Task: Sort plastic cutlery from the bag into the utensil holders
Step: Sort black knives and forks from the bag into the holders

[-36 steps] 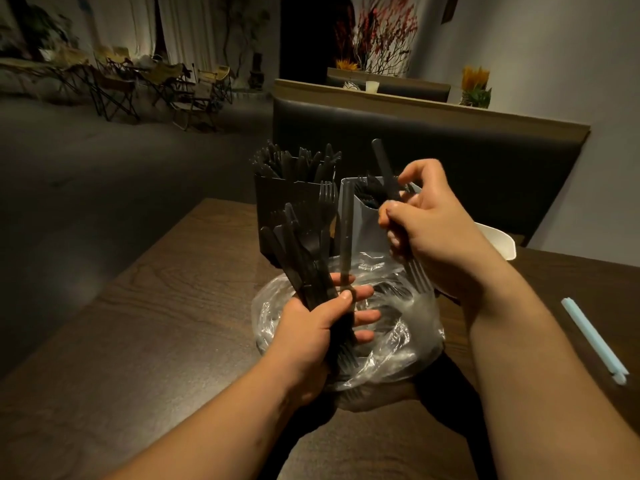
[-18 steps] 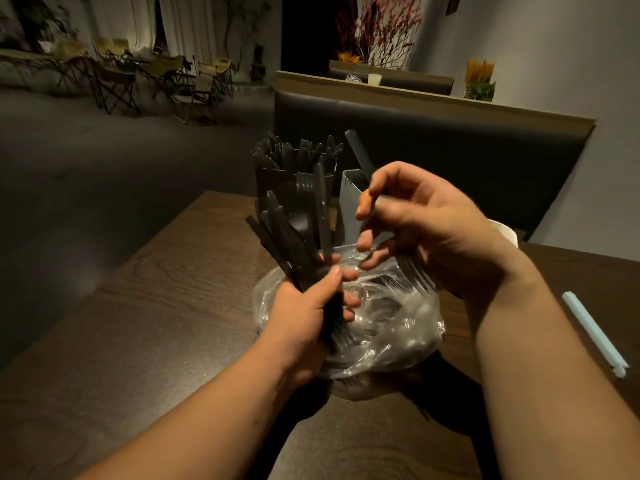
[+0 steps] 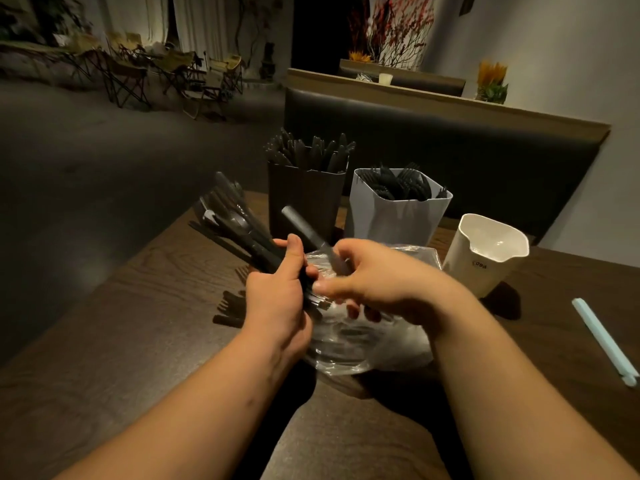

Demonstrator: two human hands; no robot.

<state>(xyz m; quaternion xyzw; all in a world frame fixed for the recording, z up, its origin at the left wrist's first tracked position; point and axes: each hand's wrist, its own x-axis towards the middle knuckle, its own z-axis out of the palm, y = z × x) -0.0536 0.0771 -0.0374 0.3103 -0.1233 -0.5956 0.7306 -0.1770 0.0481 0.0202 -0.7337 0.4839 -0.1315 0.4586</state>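
Left fingers point(image 3: 294, 258) around cutlery bundle point(image 3: 235, 225)

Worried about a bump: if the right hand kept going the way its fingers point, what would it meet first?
Probably the left hand, which grips a bundle of black cutlery; the right hand, holding one utensil, points leftward at it, nearly touching, though depth is unclear.

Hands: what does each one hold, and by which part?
The left hand grips a bundle of black cutlery around its middle; the right hand pinches one black utensil by its lower part.
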